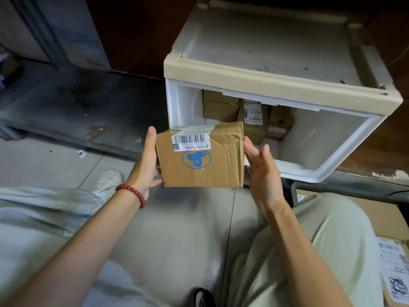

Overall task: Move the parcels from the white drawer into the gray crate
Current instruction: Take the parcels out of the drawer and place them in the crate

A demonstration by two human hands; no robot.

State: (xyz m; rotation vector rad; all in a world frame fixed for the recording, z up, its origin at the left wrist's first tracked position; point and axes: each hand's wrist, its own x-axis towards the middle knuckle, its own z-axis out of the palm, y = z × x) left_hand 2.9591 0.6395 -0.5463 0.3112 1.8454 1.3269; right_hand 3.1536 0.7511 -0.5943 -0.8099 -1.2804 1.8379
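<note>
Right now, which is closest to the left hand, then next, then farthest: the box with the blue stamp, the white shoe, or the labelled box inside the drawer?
1. Blue-stamped parcel: gripped by the left hand itself.
2. White shoe: on the floor, just left of the wrist.
3. Labelled parcel: back inside the white drawer.

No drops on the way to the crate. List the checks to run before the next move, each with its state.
1. The parcel clear of the white drawer: ok, held in front of it.
2. Grip of the left hand: ok, thumb up the side, fingers underneath.
3. Grip of the right hand: not ok, palm open beside the parcel.
4. Room in the gray crate: cannot tell, a knee hides most of it.
5. Drawer emptied: not ok, other parcels remain at its back.
</note>
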